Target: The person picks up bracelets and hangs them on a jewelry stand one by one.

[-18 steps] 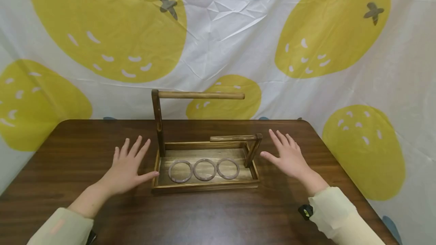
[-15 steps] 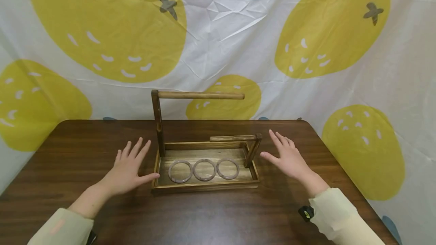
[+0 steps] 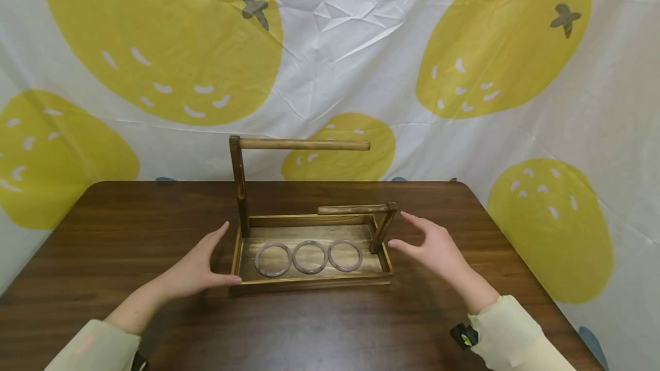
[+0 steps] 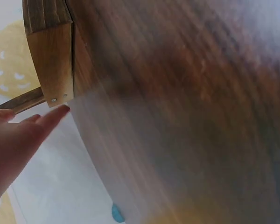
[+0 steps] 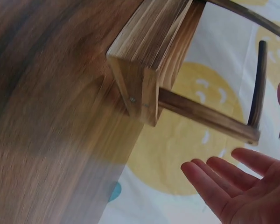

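Observation:
A wooden tray stand [image 3: 314, 282] sits mid-table, with a tall post and long bar [image 3: 304, 144] at its left and a shorter post and bar [image 3: 356, 209] at its right. Three greyish-brown bangles [image 3: 310, 257] lie side by side in the tray. My left hand [image 3: 196, 268] is at the tray's left end, thumb tip at the front left corner, fingers extended beside the left wall. My right hand [image 3: 438, 248] stands off the right end with thumb and fingers spread, near the short post. In the right wrist view its straight fingers [image 5: 214, 182] hold nothing.
A dark brown wooden table [image 3: 319, 331] lies under everything. Behind it hangs a white cloth [image 3: 350, 62] printed with yellow fruit. A black wrist device [image 3: 464, 335] shows at the right sleeve.
Both hands have turned and come closer to the tray's ends, with the fingers now drawn together in line. The left thumb has come down to the front corner. Tray and bangles stay put.

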`<state>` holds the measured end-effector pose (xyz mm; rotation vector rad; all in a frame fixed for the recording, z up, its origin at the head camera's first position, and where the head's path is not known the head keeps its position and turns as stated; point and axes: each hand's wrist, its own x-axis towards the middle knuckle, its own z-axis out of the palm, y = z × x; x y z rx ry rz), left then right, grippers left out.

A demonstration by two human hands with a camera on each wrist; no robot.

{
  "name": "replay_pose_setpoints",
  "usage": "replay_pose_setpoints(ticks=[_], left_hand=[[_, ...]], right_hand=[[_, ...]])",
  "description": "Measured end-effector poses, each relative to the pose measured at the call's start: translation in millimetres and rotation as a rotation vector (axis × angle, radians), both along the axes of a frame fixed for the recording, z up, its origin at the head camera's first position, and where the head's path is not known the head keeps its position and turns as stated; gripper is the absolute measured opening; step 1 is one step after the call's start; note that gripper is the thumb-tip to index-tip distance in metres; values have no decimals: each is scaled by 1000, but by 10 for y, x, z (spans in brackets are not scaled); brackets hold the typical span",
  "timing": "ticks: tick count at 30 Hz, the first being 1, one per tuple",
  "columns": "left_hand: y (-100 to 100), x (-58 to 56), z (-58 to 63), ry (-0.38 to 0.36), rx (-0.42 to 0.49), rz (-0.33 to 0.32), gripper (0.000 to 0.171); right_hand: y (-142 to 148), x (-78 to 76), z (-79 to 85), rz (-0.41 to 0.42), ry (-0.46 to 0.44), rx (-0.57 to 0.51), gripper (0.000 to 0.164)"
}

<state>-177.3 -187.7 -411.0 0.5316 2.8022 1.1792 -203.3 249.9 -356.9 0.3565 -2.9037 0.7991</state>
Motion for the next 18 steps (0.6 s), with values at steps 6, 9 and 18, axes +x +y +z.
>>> replay_pose_setpoints(ticks=[6, 9, 18], left_hand=[[-6, -2, -42, -124, 172, -46, 110], [-7, 5, -64, -187, 250, -70, 111], [1, 23, -159, -284, 320, -115, 112]], right_hand=[[-113, 58, -16, 49, -17, 4, 66], [-176, 76, -33, 71, -14, 9, 65], [-307, 79, -108, 117, -31, 26, 68]])
